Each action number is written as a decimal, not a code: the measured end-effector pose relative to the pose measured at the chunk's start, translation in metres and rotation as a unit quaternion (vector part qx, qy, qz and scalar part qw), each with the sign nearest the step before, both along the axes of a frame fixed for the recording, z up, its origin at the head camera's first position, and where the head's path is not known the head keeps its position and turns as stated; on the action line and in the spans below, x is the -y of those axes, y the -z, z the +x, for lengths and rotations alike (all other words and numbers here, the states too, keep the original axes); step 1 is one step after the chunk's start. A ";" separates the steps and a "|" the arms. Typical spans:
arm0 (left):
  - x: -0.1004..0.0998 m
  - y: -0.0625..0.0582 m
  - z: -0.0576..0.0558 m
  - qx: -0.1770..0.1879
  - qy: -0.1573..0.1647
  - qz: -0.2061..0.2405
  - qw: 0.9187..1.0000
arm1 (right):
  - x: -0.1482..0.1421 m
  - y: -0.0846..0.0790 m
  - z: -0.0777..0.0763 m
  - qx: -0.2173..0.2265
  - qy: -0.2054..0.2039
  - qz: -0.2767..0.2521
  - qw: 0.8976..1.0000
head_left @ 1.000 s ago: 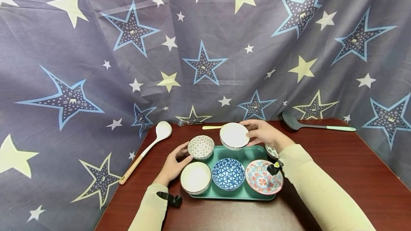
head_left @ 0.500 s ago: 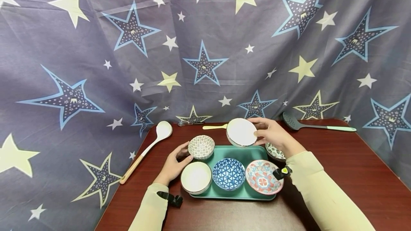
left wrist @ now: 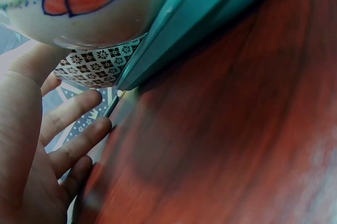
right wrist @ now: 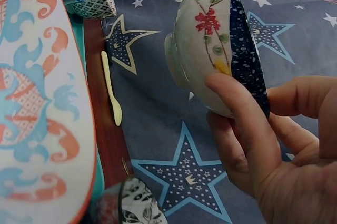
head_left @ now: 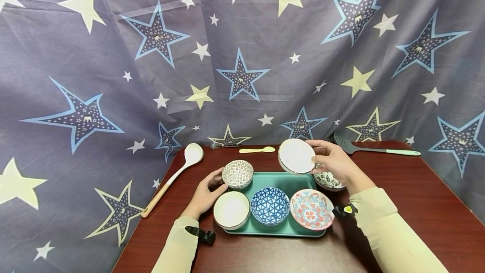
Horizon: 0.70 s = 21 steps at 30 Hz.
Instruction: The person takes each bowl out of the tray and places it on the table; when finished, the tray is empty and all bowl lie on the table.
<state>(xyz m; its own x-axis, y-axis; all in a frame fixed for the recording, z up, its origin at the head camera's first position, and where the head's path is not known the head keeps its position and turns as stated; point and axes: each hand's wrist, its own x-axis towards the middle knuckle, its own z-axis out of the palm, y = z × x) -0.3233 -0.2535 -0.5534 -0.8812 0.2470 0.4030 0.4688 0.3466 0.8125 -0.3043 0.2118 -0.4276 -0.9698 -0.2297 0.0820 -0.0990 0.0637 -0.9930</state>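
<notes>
My right hand [head_left: 333,159] grips a floral bowl [head_left: 297,156] by its right side, raised over the tray's back right corner. White inside, it has a red flower and a dark blue speckled rim band outside in the right wrist view. My left hand [head_left: 206,193] stays at the left side of a small lattice-patterned bowl [head_left: 237,174], its lower fingers spread in the left wrist view. That bowl sits at the back left of the green tray [head_left: 278,234]. Along the front of the tray are a cream bowl [head_left: 231,210], a blue triangle-patterned bowl [head_left: 270,205] and a red-and-blue patterned bowl [head_left: 312,209].
A leaf-patterned bowl [head_left: 329,180] stands beyond the tray's right end, partly behind my right hand. A white ladle [head_left: 193,153] lies at left, a yellow spoon [head_left: 257,150] at the back, a grey slotted skimmer [head_left: 345,144] at back right. A starry curtain [head_left: 242,33] hangs behind.
My right hand has carried the floral bowl to the right and slightly back, uncovering the yellow spoon and more of the leaf-patterned bowl. The left hand has kept its place.
</notes>
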 end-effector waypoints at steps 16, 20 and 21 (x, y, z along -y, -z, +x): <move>-0.002 -0.008 0.006 0.006 0.002 0.000 1.000 | -0.029 -0.010 0.027 -0.032 0.027 -0.021 0.999; -0.006 -0.023 0.015 0.014 0.014 0.010 1.000 | -0.038 -0.010 0.031 -0.043 0.037 -0.030 0.998; -0.007 -0.025 0.017 0.015 0.017 0.012 1.000 | -0.040 -0.009 0.032 -0.043 0.040 -0.033 0.998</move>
<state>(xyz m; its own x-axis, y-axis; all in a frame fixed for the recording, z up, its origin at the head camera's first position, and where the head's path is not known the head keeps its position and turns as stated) -0.3061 -0.2469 -0.5280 -0.8841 0.2671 0.3834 0.4558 0.3121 0.8336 -0.2727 0.2522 -0.4189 -0.9734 -0.1439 0.1784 -0.1818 0.0103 -0.9833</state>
